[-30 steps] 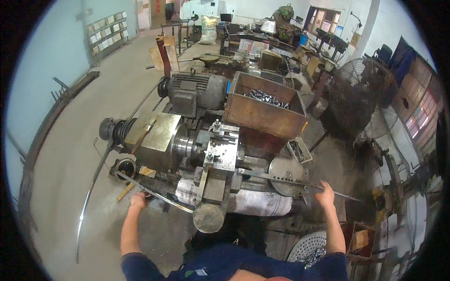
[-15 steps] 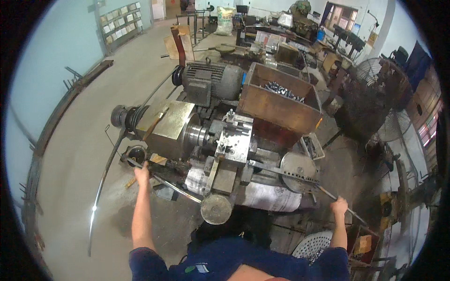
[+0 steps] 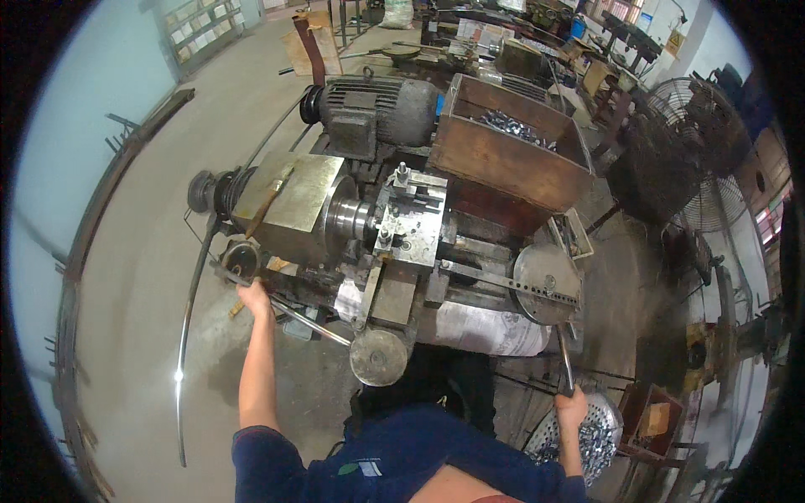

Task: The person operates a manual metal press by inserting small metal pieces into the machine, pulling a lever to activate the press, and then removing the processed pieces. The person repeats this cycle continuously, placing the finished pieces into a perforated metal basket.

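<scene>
A small lathe stands before me, its cross slide and tool post [image 3: 408,220] beside the steel chuck [image 3: 348,220]. With closed fingers my left hand [image 3: 254,297] grips the outer end of a long metal lever [image 3: 312,322]. That lever runs to a round disc [image 3: 379,357] at the slide's near end. Just beyond the left hand sits a dark round cup [image 3: 241,258]. My right hand [image 3: 572,406] is wrapped round the lower end of a rod handle [image 3: 564,356]. The handle hangs below a larger round plate [image 3: 548,283], which a perforated flat bar [image 3: 503,282] crosses.
A wooden box [image 3: 511,163] of small metal parts stands behind the lathe, beside a motor [image 3: 377,111]. A perforated pan [image 3: 599,432] with shiny parts lies under my right forearm. A large fan [image 3: 692,151] is at right; a long bright rod [image 3: 180,369] slants down at left.
My right hand has swung its handle down and to the left, from slanting rightward to nearly upright. My left hand stays on its lever, with a slight shift. The whole view has moved a little.
</scene>
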{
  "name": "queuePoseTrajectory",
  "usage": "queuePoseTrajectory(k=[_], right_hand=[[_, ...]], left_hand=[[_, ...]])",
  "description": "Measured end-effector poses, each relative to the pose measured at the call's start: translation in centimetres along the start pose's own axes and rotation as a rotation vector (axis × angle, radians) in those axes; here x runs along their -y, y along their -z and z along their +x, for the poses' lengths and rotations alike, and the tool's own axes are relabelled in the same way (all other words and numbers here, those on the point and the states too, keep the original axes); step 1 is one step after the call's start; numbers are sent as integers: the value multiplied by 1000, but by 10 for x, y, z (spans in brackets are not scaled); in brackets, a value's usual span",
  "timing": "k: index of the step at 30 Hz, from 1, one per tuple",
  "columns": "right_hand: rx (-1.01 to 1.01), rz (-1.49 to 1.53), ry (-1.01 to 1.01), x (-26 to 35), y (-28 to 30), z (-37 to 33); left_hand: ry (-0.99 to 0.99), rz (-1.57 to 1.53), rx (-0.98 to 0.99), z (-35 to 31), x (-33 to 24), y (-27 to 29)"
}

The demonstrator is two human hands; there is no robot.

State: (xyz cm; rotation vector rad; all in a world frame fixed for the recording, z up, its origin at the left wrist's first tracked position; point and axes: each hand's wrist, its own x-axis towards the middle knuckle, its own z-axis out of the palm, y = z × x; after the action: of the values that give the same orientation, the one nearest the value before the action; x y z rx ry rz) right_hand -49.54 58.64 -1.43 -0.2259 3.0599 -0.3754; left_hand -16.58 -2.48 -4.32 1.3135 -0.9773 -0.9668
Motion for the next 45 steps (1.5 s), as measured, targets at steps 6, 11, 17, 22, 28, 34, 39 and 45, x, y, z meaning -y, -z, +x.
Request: queuePoseTrajectory(k=[6, 11, 17, 22, 28, 34, 39, 45], right_hand=[[-30, 29, -16, 3, -1, -4], [6, -57, 19, 14, 8, -1], [-263, -233, 286, -51, -1, 87], [-347, -432, 97, -31, 13, 179], [-542, -201, 241, 5, -12, 169], [-258, 278, 304, 12, -48, 78], [-70, 338, 258, 23, -55, 46], [52, 378, 264, 34, -52, 35]], left_hand=[[64, 75, 17, -6, -11, -7], [101, 123, 27, -3, -14, -2], [46, 143, 96, 8, 2, 5], [-17, 69, 202, -7, -5, 1], [190, 25, 356, 3, -4, 32], [-209, 1076, 678, 18, 61, 80], [-522, 1661, 942, -10, 53, 52], [-105, 1148, 384, -63, 139, 35]])
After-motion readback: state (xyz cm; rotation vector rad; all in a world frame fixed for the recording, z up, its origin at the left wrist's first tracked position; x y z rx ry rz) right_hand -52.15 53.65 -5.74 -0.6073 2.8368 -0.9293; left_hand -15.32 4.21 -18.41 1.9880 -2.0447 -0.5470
